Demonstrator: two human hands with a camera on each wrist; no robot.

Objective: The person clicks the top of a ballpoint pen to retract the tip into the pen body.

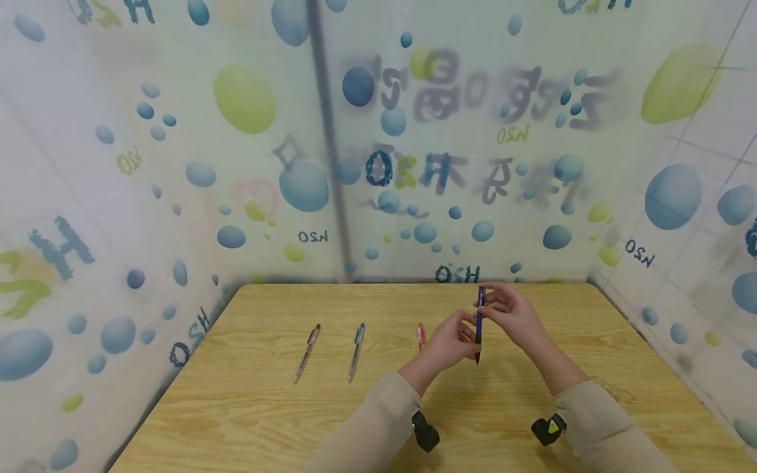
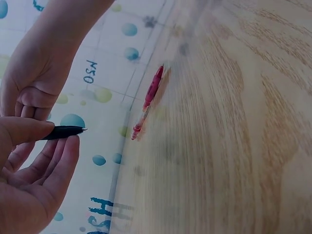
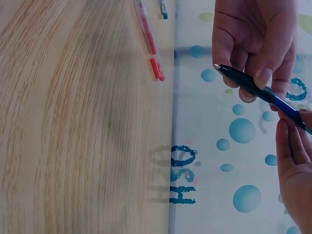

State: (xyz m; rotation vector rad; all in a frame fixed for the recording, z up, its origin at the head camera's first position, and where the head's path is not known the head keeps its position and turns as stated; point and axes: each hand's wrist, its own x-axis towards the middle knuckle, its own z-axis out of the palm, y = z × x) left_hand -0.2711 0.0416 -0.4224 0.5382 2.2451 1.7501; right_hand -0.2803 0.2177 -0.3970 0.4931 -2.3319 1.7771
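Observation:
Both hands hold one blue pen (image 1: 479, 325) upright above the table, its dark point downward. The left hand (image 1: 448, 341) pinches the pen's black lower grip between thumb and fingers. Higher up, the right hand (image 1: 513, 316) pinches the blue barrel near the top end. In the left wrist view the pen's black front (image 2: 66, 131) ends in a small silver tip. The right wrist view shows the black grip and part of the blue barrel between the two hands. A red pen (image 1: 421, 335) lies on the table behind the left hand, which partly covers it.
On the wooden table (image 1: 248, 407), a clear pen with a dark brown top (image 1: 307, 353) and one with a teal top (image 1: 356, 351) lie to the left. Patterned curtain walls (image 1: 384, 249) stand close behind the table's far edge and at both sides.

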